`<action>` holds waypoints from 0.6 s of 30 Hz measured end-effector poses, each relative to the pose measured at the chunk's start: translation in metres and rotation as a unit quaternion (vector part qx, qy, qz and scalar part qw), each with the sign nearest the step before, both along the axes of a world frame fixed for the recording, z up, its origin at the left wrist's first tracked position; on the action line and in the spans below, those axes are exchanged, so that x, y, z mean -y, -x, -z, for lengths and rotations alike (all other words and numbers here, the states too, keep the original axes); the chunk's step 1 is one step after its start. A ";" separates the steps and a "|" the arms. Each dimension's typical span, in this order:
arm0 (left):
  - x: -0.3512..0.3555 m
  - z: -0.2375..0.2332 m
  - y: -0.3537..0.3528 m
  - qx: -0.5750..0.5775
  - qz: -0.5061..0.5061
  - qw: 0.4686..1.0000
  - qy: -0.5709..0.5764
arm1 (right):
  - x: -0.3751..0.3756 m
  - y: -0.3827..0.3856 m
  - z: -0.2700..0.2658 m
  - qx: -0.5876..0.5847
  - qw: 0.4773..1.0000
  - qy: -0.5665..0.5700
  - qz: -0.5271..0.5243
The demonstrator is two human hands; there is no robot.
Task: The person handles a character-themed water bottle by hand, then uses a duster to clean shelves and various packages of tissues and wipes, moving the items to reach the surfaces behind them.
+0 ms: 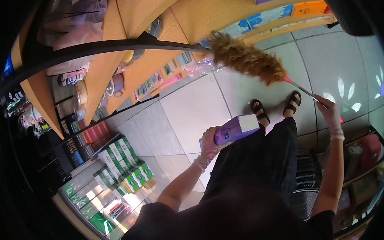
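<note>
My left hand (213, 145), in a thin pale glove, is wrapped round a purple box (238, 129) with a white end, held above the floor in front of my legs. On the right, my right hand (327, 108), gloved too, grips the thin metal handle of a feather duster (249, 58). The duster's brown fluffy head points up and left, near the edge of a wooden shelf (191, 14). A pink collar joins the head to the handle.
Wooden shelves at the upper left hold mugs (115, 85), bags and small packets. Green and white boxes (119, 153) are stacked at the lower left by a glass case. My sandalled feet stand on the tiled floor (192, 107). More shelving with goods (363, 185) is at the right.
</note>
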State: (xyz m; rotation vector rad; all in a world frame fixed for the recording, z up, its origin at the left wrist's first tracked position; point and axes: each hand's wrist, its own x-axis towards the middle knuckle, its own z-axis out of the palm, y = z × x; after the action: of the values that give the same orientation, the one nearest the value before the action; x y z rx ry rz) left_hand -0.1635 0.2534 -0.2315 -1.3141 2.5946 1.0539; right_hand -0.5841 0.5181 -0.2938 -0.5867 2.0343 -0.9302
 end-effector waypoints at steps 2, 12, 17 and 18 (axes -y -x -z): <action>0.001 0.002 0.003 -0.003 0.002 1.000 0.003 | -0.017 0.005 -0.009 -0.009 0.999 -0.021 0.040; 0.031 -0.021 0.041 -0.053 0.075 0.994 0.067 | 0.238 -0.030 0.033 -0.005 0.993 0.065 0.094; 0.069 -0.014 0.073 -0.122 0.043 0.991 0.033 | 0.119 -0.039 0.024 0.045 0.995 0.090 -0.001; 0.079 -0.021 0.092 -0.134 0.058 0.988 0.039 | 0.085 -0.038 0.019 0.047 0.998 0.034 -0.008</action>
State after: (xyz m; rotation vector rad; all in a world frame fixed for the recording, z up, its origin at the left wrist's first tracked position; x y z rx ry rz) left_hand -0.2559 0.1741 -0.2102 -1.0835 2.8925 1.1971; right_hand -0.5462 0.4328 -0.3132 -0.5856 1.9184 -1.0029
